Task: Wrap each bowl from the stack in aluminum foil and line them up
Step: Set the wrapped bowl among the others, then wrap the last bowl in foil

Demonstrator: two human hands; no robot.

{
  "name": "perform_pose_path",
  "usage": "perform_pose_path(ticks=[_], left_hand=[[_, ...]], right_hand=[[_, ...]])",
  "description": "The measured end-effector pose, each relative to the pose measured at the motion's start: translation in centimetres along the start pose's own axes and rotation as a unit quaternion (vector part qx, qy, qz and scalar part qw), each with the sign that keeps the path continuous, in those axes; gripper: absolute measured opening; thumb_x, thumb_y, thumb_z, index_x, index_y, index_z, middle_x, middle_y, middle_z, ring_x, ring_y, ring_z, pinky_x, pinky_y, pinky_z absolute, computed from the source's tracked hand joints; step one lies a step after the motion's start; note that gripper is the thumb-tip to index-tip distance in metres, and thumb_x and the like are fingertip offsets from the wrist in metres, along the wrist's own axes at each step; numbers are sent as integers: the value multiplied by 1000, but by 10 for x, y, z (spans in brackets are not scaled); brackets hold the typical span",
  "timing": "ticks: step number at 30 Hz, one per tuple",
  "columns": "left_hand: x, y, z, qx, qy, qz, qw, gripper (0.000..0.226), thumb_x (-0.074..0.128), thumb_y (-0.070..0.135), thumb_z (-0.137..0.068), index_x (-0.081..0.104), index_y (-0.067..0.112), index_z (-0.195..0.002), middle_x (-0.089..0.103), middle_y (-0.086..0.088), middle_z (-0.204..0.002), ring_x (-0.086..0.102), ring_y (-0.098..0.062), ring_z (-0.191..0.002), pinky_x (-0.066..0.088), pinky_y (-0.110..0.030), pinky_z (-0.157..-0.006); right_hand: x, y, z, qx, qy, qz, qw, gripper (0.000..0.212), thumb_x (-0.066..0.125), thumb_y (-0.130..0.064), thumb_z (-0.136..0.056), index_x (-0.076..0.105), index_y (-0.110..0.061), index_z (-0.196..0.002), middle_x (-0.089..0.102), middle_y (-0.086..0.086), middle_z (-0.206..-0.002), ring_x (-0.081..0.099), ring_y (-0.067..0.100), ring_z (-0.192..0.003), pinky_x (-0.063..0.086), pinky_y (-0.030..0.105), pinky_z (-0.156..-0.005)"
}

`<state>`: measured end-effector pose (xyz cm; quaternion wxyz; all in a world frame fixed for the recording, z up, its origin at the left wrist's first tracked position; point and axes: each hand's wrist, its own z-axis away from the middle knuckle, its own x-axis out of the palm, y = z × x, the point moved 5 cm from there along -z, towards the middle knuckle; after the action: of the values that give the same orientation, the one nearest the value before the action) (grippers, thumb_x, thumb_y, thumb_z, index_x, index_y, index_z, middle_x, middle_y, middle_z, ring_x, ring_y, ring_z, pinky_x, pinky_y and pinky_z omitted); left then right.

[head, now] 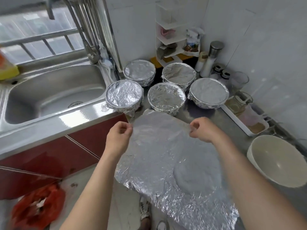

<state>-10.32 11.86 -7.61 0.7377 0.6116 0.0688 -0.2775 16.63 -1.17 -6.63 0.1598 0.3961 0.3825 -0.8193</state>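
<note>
Steel counter (214,116): foil sheet (166,155) between hands (118,135) (201,130); packet (192,42) label illegible.

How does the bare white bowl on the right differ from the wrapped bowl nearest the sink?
The white bowl is uncovered, its inside showing; the wrapped bowl is sealed under crinkled foil. The white bowl stands apart; the wrapped bowl sits in a group of five. Both stand upright.

Steel counter (207,117), five foil-wrapped bowls (166,97), foil sheet (166,155), bare white bowl (279,160), white tray (236,117)
</note>
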Motion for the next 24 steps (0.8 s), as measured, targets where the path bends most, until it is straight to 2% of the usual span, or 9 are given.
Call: perform_pose_path(ticks=[3,7,10,12,13,15,18,21,24], left_hand=[[-17,4,7,-21,27,26,999,7,62,12,-93,63,12,-86,65,-4,-81,53,-17,-68,40,-27,-58],[-44,17,27,-28,128,-37,991,18,63,15,-86,56,19,-101,64,-3,-106,57,-21,-91,47,-37,-79],[-50,77,62,222,243,-110,938,44,62,-2,-73,55,15,-113,54,-7,-119,50,-26,-111,42,-44,-94],[-27,122,84,384,175,-181,888,41,63,-5,-65,63,18,-100,55,-9,-124,50,-30,-117,42,-47,-97],[-9,137,88,411,111,-235,874,35,65,-2,-67,68,21,-93,54,-7,-131,46,-30,-124,38,-49,-102],[13,147,87,379,-1,-312,871,29,64,6,-74,73,29,-89,46,-1,-144,33,-25,-138,26,-46,-112],[21,134,74,303,-61,-306,900,40,54,3,-78,74,32,-97,55,3,-135,50,-22,-124,44,-37,-97],[19,112,64,225,-47,-172,958,48,48,-3,-79,75,31,-98,70,7,-112,64,-17,-97,51,-31,-83],[22,76,58,71,-43,45,996,46,50,-10,-78,76,24,-93,69,7,-84,56,-16,-55,46,-27,-57]], right_hand=[[-3,-7,11,7,6,1,1000,36,70,-17,-78,45,-14,-51,47,-2,-56,43,20,-58,35,28,-54],[-17,-47,27,-64,73,73,993,28,61,-14,-79,42,-12,-59,55,5,-68,52,29,-72,45,38,-65],[-30,-91,42,-129,106,192,967,20,53,-10,-87,43,-17,-71,61,9,-89,58,33,-90,35,31,-66],[-39,-122,57,-172,118,262,942,14,50,-5,-88,51,-18,-83,62,8,-96,59,32,-97,36,31,-67],[-43,-134,63,-191,117,291,930,15,51,-4,-88,56,-17,-91,62,8,-100,59,32,-99,38,32,-68],[-51,-156,77,-230,116,351,900,25,53,-4,-89,60,-16,-110,63,9,-108,58,30,-105,42,35,-74],[-59,-169,91,-299,130,418,848,30,51,-1,-89,59,-15,-115,59,7,-114,52,27,-112,40,33,-76],[-63,-164,96,-400,200,375,812,47,57,4,-80,57,-14,-124,50,13,-131,42,32,-126,47,38,-88],[-61,-133,93,-394,238,330,824,82,63,-2,-75,35,-29,-147,23,10,-158,19,30,-145,40,48,-101]])
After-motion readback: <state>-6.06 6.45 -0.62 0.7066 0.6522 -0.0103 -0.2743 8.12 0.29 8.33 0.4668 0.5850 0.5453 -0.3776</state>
